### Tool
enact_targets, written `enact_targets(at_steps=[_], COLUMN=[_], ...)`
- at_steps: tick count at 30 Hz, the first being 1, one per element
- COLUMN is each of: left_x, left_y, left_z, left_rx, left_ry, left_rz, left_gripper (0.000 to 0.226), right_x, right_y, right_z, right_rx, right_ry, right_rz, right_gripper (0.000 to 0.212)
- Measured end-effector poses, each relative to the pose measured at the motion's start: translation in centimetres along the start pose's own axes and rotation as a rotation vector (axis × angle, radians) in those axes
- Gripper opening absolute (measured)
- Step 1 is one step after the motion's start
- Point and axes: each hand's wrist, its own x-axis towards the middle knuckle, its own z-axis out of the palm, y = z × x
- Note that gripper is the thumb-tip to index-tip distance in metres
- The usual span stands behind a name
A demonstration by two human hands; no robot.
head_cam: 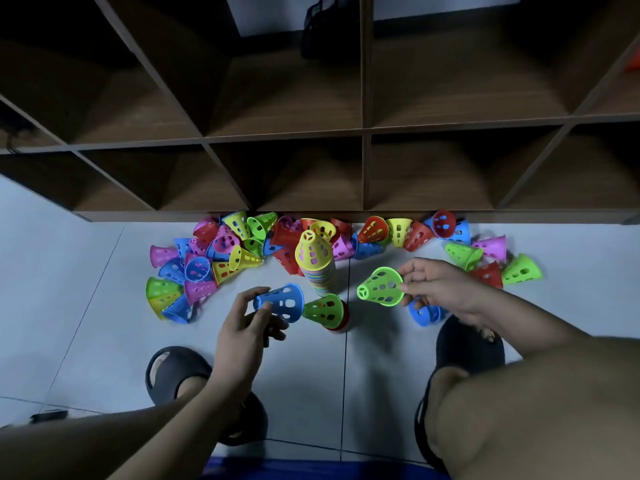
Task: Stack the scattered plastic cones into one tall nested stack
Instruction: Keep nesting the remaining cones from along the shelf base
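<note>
A tall nested stack (320, 275) of many-coloured cones stands on the floor, topped by a yellow cone (312, 250). My left hand (247, 322) grips a blue cone (282, 301) just left of the stack's foot. My right hand (438, 284) pinches the rim of a green cone (381, 286) to the right of the stack, its narrow end pointing left. A short second stack with a green cone (325, 309) on top sits in front of the tall one. Loose cones lie in a left pile (207, 261) and a right pile (460, 247).
A dark wooden cube shelf (365, 168) rises right behind the cones. A blue cone (424, 314) lies under my right wrist. My feet in black slippers (173, 372) (464, 348) rest on the pale tiled floor (104, 306), close to the stacks.
</note>
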Motion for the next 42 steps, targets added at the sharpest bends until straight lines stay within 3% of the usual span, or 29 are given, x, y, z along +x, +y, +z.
enact_targets(at_steps=[9, 15, 19, 24, 27, 32, 42], left_x=[1.1, 1.4, 1.3, 0.7, 0.1, -0.3, 2.8], left_y=[-1.9, -3.1, -3.8, -5.7, -6.7, -8.0, -9.1], left_z=[3.5, 5.5, 5.5, 5.1, 5.8, 8.2, 16.4], left_rx=[0.041, 0.166, 0.179, 0.227, 0.268, 0.301, 0.355], left_ry=[-0.103, -0.290, -0.257, -0.161, -0.208, -0.352, -0.463], left_rz=[-0.017, -0.060, -0.113, -0.178, -0.220, -0.251, -0.215], left_gripper=[0.023, 0.034, 0.037, 0.017, 0.005, 0.009, 0.006], right_x=[2.1, 4.4, 6.1, 8.1, 8.7, 8.4, 4.7], right_y=[-0.4, 0.0, 0.4, 1.6, 3.0, 4.2, 9.8], right_z=[1.4, 3.2, 5.0, 6.8, 7.3, 5.1, -4.4], right_rx=[0.106, 0.182, 0.172, 0.056, 0.009, -0.032, 0.117], right_ry=[-0.143, -0.262, -0.259, -0.229, -0.231, -0.124, 0.312], right_rz=[-0.003, 0.056, 0.118, 0.238, 0.288, 0.273, 0.197], right_gripper=[0.021, 0.013, 0.011, 0.017, 0.019, 0.024, 0.013])
